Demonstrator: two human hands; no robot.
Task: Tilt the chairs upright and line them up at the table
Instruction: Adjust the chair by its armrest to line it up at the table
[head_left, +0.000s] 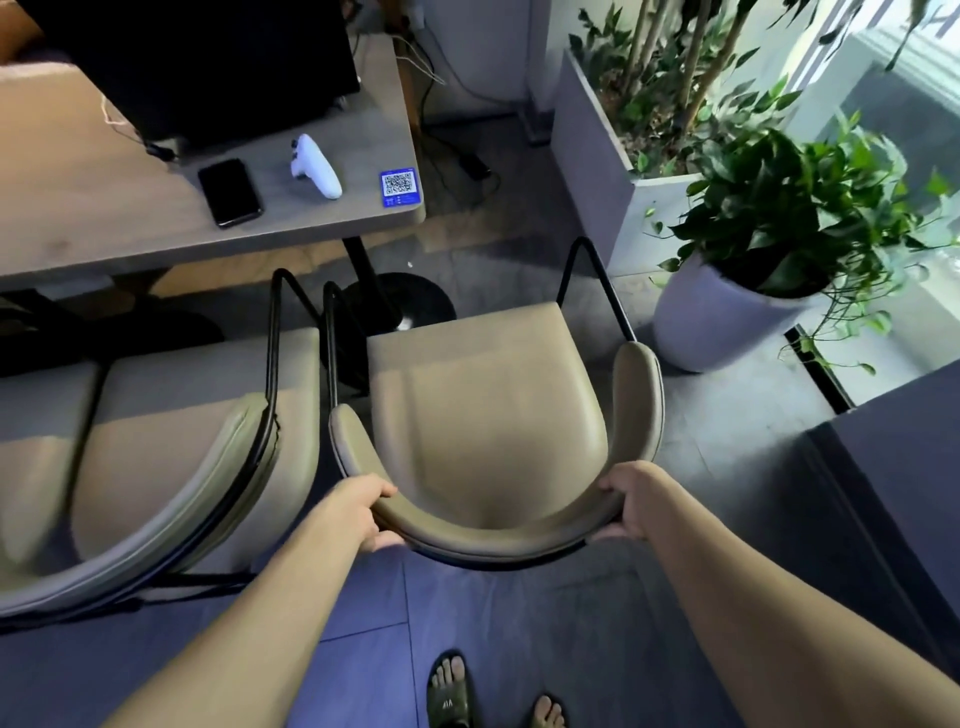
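Note:
A beige padded chair with a curved backrest and black metal frame stands upright in front of me, facing the wooden table. My left hand grips the left part of its backrest and my right hand grips the right part. A second beige chair of the same kind stands upright just to the left, its armrest frame close beside the first chair. Both seats sit a little short of the table's near edge.
On the table lie a black phone, a white controller, a blue QR card and a dark monitor. The table's black pedestal base stands ahead. A white potted plant and a planter box stand at the right. My sandalled feet are below.

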